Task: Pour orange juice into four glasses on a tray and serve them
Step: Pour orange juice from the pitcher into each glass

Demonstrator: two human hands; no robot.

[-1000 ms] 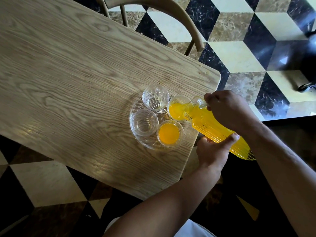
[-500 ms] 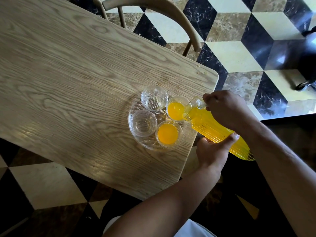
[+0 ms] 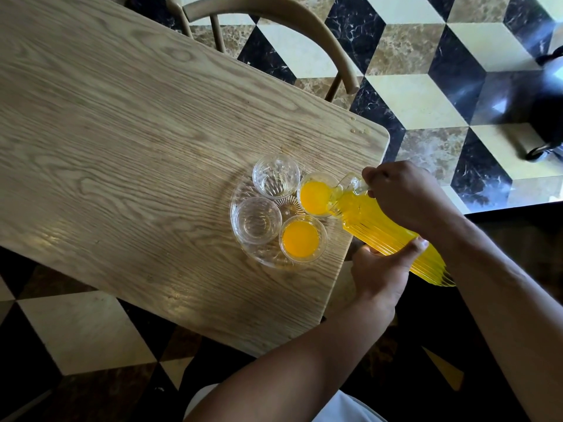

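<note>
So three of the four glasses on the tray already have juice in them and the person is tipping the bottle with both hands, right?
Not three. The head view shows two with juice: the near glass and the glass being filled. The other two glasses are empty. Both hands, left hand and right hand, tip the bottle.

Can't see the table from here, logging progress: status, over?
Both hands on ribbed bottle: right hand at neck, left hand under body. Pouring into second glass; one full, two empty. Nothing obstructing.

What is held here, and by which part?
The bottle, in both hands: right hand at its neck, left hand under its body.
</note>
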